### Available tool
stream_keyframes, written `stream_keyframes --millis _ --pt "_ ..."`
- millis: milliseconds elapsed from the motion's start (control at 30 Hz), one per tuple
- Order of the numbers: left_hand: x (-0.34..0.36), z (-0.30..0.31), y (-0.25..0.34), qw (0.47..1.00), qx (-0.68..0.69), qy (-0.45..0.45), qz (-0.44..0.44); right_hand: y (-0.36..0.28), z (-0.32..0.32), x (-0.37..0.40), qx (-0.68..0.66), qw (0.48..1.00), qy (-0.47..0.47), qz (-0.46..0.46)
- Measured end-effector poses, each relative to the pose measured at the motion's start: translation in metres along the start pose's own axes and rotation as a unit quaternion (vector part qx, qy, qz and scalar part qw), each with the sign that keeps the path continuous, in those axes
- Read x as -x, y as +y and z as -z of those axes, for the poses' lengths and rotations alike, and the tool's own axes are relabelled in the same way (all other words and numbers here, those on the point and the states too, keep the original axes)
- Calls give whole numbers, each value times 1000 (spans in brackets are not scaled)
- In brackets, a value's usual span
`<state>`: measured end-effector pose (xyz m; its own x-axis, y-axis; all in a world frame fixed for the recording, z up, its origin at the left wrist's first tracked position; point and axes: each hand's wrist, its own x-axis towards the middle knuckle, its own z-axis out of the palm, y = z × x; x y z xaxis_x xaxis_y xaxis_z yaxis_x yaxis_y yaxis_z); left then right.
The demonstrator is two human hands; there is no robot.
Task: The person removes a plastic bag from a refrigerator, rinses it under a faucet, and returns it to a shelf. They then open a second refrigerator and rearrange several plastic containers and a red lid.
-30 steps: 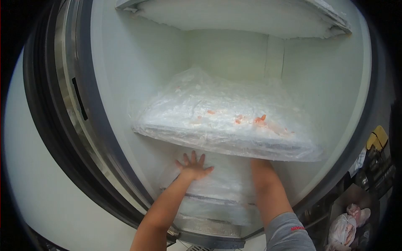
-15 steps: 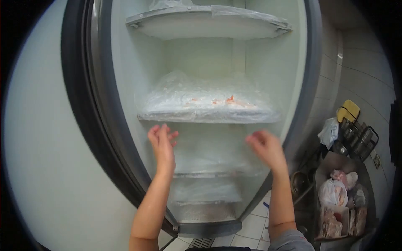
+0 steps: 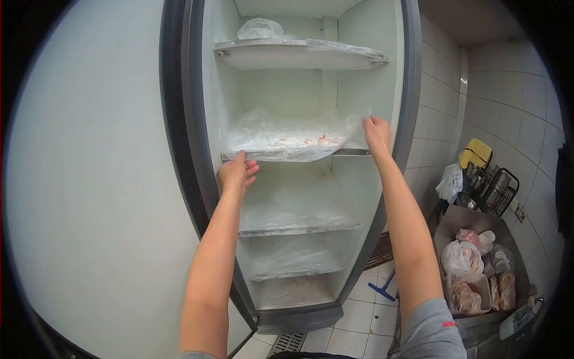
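In the head view, a clear plastic sheet point(image 3: 281, 139) with orange scraps and frosty white bits lies over the middle shelf point(image 3: 353, 152) of an upright freezer. My right hand point(image 3: 377, 134) is closed on the sheet's right side, raised above the shelf; the sheet stretches up towards it and the right end of the shelf's front edge is bare. At the left end of that edge is my left hand point(image 3: 237, 173), one fingertip against the sheet-covered rim and the other fingers spread, apparently gripping nothing.
The freezer door point(image 3: 89, 179) stands open on the left. Above is a shelf point(image 3: 269, 58) with a plastic bag point(image 3: 260, 29); lower shelves point(image 3: 299, 230) carry plastic sheets. At right a metal basin point(image 3: 445, 230) contains bagged meat point(image 3: 466, 296). A blue squeegee point(image 3: 382, 288) lies on the floor.
My right hand has moved up and taken hold of the sheet, lifting its right side off the shelf. My left hand has risen to the shelf's left front edge. The view has shifted.
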<state>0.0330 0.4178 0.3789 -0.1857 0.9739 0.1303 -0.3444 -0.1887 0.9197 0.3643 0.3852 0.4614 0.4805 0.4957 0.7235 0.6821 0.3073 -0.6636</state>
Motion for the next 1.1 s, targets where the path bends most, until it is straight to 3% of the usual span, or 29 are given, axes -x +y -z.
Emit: stream_keyframes --millis 167,233,300,367,467,533,733,833,933,1100 --pt "-1 -7 15 1000 -4 -15 2 -80 -64 -31 -72 966 -22 247" --pt "6 -7 21 1000 -17 -13 -2 -114 -91 -20 -97 950 -131 268" --pt "12 -6 19 999 -28 -20 -5 -126 -138 -4 -54 910 -138 387" --pt "23 0 6 999 -39 -34 -9 -145 -162 26 17 873 -283 396" --pt "56 23 -23 991 -68 -115 11 -160 -159 81 84 852 -359 373" --pt "98 37 -39 987 -110 -111 47 -162 -151 99 94 843 -398 349" --pt "162 89 -120 959 -129 -163 191 -165 -169 107 164 802 -364 445" --pt "180 103 -154 947 -134 -172 235 -157 -178 97 112 810 -402 413" --pt "191 102 -175 935 -144 -187 264 -155 -181 109 119 814 -304 479" --pt "215 109 -189 926 -144 -184 297 -162 -188 110 57 839 -330 428"
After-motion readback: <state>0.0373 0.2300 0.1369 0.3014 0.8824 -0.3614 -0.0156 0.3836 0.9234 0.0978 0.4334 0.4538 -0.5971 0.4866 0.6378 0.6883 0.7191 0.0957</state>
